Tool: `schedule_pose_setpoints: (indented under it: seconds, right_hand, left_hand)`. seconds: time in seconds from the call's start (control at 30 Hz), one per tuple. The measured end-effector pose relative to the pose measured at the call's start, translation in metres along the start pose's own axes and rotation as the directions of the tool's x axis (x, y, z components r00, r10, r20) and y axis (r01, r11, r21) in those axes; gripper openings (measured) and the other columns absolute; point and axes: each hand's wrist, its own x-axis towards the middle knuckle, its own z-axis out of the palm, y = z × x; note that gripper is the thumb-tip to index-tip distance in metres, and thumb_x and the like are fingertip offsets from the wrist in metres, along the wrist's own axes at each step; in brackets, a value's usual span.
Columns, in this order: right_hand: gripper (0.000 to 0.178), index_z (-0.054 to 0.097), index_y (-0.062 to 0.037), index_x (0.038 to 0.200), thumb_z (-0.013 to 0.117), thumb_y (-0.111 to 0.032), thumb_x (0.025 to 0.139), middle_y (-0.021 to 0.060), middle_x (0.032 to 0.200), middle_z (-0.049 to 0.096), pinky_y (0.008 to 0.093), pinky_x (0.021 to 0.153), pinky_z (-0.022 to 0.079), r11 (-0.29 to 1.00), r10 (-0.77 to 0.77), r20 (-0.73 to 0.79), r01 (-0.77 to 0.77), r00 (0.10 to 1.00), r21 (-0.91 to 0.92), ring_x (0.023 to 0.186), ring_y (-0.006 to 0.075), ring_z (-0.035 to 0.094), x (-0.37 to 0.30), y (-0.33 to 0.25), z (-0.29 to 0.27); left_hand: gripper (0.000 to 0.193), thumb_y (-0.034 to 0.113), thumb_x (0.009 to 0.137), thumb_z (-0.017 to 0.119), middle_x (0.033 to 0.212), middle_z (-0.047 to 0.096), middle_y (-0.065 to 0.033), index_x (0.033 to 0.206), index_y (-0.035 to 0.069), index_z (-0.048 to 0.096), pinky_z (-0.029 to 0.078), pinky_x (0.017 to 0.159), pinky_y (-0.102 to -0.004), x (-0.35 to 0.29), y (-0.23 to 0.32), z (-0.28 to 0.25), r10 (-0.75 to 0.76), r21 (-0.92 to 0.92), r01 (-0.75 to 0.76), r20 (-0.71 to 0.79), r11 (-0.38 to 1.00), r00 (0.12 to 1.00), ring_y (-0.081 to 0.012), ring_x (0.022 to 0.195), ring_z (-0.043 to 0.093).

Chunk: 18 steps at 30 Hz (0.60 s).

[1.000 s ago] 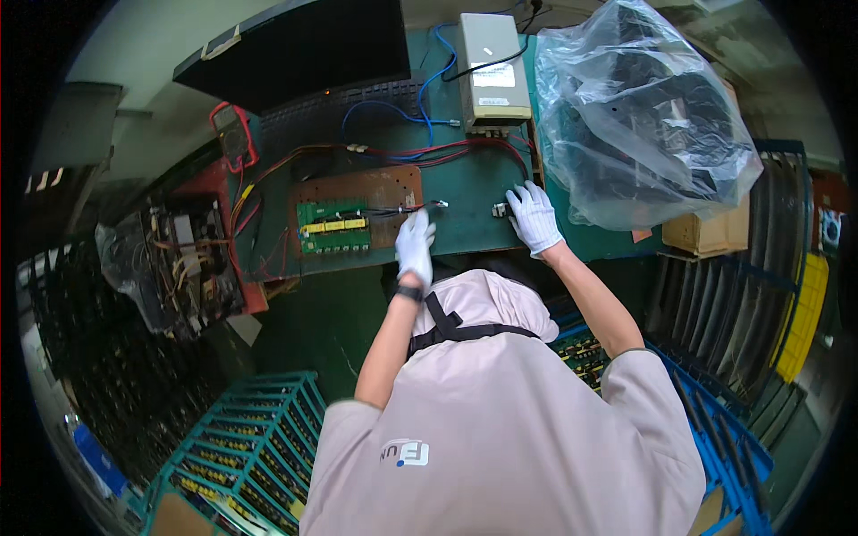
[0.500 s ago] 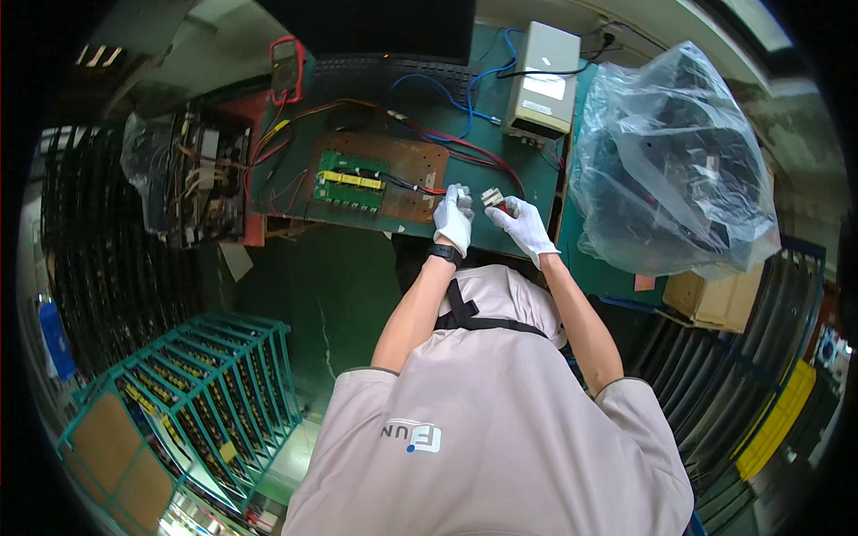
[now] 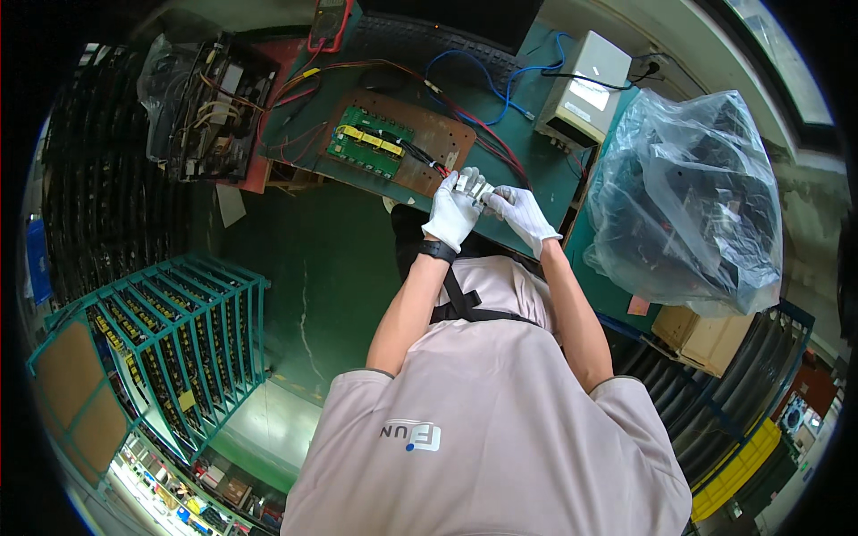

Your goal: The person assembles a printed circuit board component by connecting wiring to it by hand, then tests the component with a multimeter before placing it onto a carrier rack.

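Observation:
Both my hands wear white gloves and meet at the front edge of the green workbench [image 3: 536, 163]. My left hand [image 3: 453, 213] is closed on a pale wire connector, fed by a bundle of red and black wires [image 3: 427, 159]. These wires run from a green circuit board [image 3: 357, 154] with yellow-wrapped parts, which lies on a brown perforated plate [image 3: 451, 143]. A second pale connector [image 3: 483, 194] sits in the fingers of my right hand [image 3: 523, 214], up against the left one. Whether the two are joined is too small to tell.
A keyboard [image 3: 420, 55] and a red-edged multimeter [image 3: 329, 22] are at the back. A pale metal box [image 3: 585, 89] with cables stands right of them, beside a plastic-wrapped object [image 3: 688, 196]. Left is an opened electronic unit [image 3: 219, 116]; a green rack [image 3: 179, 339] stands on the floor.
My hands have come together, bringing the right connector against the left one; they were apart before. The whole view has turned and shifted a little.

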Motion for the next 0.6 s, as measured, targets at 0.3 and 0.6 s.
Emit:
schedule_pose_setpoints:
  seconds: [0.3, 0.6]
  right_hand:
    - [0.039, 0.064, 0.0043, 0.082, 0.063, -0.033, 0.091, 0.0043, 0.067, 0.052, 0.0323, 0.060, 0.040, 0.992, 0.058, 0.096, -0.047, 0.994, -0.118, 0.065, 0.0125, 0.044, 0.014, -0.011, -0.008]
    - [0.038, 0.062, 0.0048, 0.083, 0.063, -0.033, 0.092, 0.0053, 0.067, 0.049, 0.0344, 0.059, 0.038, 0.993, 0.011, 0.147, 0.006, 0.989, -0.116, 0.066, 0.0129, 0.040, 0.020, -0.024, 0.004]
  left_hand:
    - [0.034, 0.032, 0.105, 0.048, 0.119, 0.069, -0.0063, 0.123, 0.008, 0.063, 0.047, 0.100, -0.0412, -0.003, 0.007, -0.001, -0.022, -0.001, 0.022, 0.016, 1.000, 1.000, -0.0258, 0.112, 0.063]
    - [0.030, 0.032, 0.104, 0.049, 0.110, 0.072, -0.0058, 0.115, 0.009, 0.065, 0.050, 0.090, -0.0377, -0.014, 0.019, -0.004, -0.028, 0.032, 0.027, 0.047, 0.999, 0.999, -0.0222, 0.102, 0.067]
